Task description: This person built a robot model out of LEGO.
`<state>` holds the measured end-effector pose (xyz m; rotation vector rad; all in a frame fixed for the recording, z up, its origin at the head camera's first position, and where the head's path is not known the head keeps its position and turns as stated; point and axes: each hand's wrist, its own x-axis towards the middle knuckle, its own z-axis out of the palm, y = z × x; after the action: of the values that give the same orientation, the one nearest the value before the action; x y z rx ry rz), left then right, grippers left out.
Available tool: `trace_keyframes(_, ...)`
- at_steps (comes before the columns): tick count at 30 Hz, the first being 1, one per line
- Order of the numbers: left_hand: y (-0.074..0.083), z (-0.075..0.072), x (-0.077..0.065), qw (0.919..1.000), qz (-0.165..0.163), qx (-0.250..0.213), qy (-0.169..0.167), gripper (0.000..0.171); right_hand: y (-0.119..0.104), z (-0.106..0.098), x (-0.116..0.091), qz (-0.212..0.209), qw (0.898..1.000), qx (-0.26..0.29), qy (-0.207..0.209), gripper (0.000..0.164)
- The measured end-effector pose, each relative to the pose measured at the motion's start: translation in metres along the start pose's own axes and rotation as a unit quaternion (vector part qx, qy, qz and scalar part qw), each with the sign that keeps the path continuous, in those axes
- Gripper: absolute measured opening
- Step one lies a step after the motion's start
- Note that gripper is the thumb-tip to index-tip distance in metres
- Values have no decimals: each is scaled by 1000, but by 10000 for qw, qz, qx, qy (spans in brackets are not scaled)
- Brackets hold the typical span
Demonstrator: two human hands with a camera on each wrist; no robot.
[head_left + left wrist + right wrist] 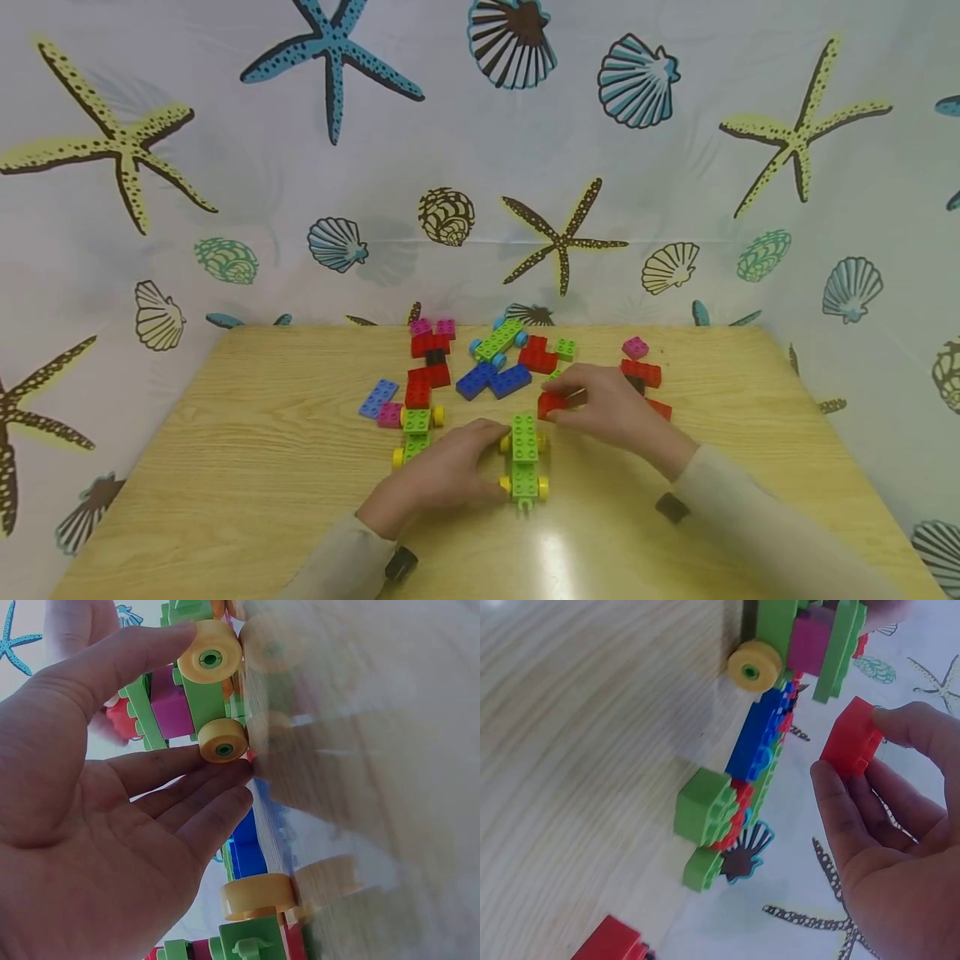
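A green toy car [524,442] with yellow wheels stands on the table, a magenta brick [171,706] sandwiched between its green layers. My left hand [442,471] holds it from the left side, thumb on one yellow wheel [210,652] and index finger against the other. Between the thumb and fingers of my right hand [611,408] is a red brick [849,739], pinched above the table just right of the car's front. Another green car [416,421] with yellow wheels is beyond my left hand, which partly covers it.
Two blue bricks [510,381] lie ahead, near a green car [501,340] with blue wheels. Red bricks [537,358] and a small green brick [566,348] sit behind. More red bricks [641,372] are beyond my right hand. A blue plate [378,398] lies left. Patterned fabric [480,275] borders the table.
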<state>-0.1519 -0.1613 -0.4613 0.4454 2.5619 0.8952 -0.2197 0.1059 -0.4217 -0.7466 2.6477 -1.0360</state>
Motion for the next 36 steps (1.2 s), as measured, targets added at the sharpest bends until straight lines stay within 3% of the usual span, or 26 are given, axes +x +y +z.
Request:
trace_keyframes(12,0,1,0,10000,30,-20,12,88,-18,24,6,-20,9994,221,-248,38)
trace_keyframes(20,-1,1,0,10000,17,23,9,88,-14,26,8,-184,9990,204,-340,38)
trace_keyframes(29,-2,1,1,9999,58,83,19,89,-4,26,14,201,9942,816,-672,38)
trace_keyframes(36,0,1,1,9999,75,85,33,88,2,28,15,224,9915,999,-807,37)
